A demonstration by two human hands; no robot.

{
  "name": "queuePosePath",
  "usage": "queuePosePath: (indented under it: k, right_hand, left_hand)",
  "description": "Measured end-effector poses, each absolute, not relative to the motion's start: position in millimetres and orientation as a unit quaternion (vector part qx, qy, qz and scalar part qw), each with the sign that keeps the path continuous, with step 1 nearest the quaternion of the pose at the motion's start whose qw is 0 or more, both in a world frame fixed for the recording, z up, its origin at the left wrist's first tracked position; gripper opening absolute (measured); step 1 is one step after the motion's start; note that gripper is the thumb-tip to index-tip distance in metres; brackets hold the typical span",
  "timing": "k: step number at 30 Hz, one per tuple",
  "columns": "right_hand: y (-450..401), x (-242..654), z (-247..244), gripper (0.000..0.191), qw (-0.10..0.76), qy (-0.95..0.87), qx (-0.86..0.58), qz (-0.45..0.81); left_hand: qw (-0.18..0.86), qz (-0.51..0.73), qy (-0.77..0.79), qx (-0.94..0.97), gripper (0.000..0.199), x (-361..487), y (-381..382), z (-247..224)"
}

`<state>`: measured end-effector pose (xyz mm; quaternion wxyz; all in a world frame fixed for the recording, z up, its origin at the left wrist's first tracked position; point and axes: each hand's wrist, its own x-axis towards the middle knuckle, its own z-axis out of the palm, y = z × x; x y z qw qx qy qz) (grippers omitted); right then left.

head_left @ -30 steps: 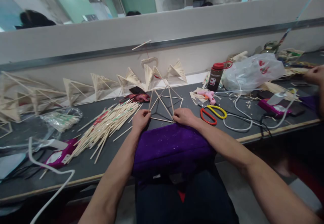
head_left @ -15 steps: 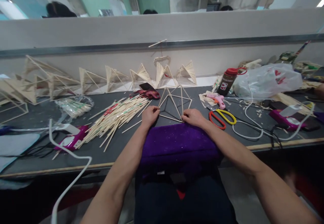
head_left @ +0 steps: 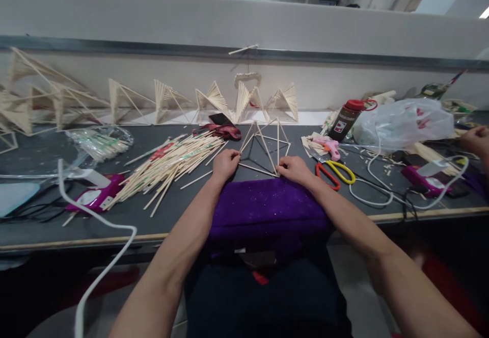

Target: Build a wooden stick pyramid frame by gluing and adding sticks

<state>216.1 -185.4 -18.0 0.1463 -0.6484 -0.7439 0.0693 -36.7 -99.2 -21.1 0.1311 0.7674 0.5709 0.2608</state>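
An open frame of thin wooden sticks [head_left: 266, 149] stands on the dark table in front of me. My left hand [head_left: 226, 164] pinches its left corner. At its front right corner, my right hand [head_left: 292, 169] has its fingers closed on the sticks. Below both hands lies a purple cloth [head_left: 267, 205] with pale specks on it. A large pile of loose sticks [head_left: 171, 167] spreads out left of my left hand. Scissors with red and yellow handles [head_left: 336, 173] lie right of my right hand, near a pink glue gun [head_left: 329, 146].
Several fan-shaped stick models [head_left: 214, 101] line the back wall. A dark bottle with a red lid [head_left: 346, 119] stands beside a plastic bag [head_left: 405, 124]. Purple power strips [head_left: 97, 195] and white cables flank me. Another person's hand [head_left: 477, 140] shows at the right edge.
The camera view has tilted downward and shifted a little. Both hands keep their grip on the stick frame. Another person's hand has come further into view at the right.
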Motion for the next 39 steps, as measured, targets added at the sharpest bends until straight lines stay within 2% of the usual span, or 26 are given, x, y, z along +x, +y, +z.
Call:
queuePosePath:
  k: [14, 25, 34, 36, 39]
  right_hand:
    - [-183.7, 215.1, -17.5, 0.027, 0.171, -0.73, -0.656, 0.088]
    - [-180.1, 222.0, -20.7, 0.024, 0.231, -0.729, -0.633, 0.122]
    - [-180.7, 223.5, -22.8, 0.018, 0.275, -0.733, -0.614, 0.099]
    - [-181.2, 225.9, -19.3, 0.021, 0.305, -0.716, -0.624, 0.072]
    - [-181.0, 226.2, -10.5, 0.038, 0.341, -0.693, -0.634, 0.023]
  left_hand:
    - [0.131, 0.259, 0.573, 0.766, 0.029, -38.0, -95.8, -22.5]
    - [0.134, 0.251, 0.579, 0.765, 0.033, -38.0, -94.6, -22.1]
    - [0.131, 0.25, 0.574, 0.769, 0.035, -37.2, -94.0, -23.5]
    - [0.132, 0.251, 0.577, 0.766, 0.035, -37.1, -94.4, -23.3]
    - [0.127, 0.248, 0.581, 0.765, 0.035, -36.9, -94.9, -22.3]
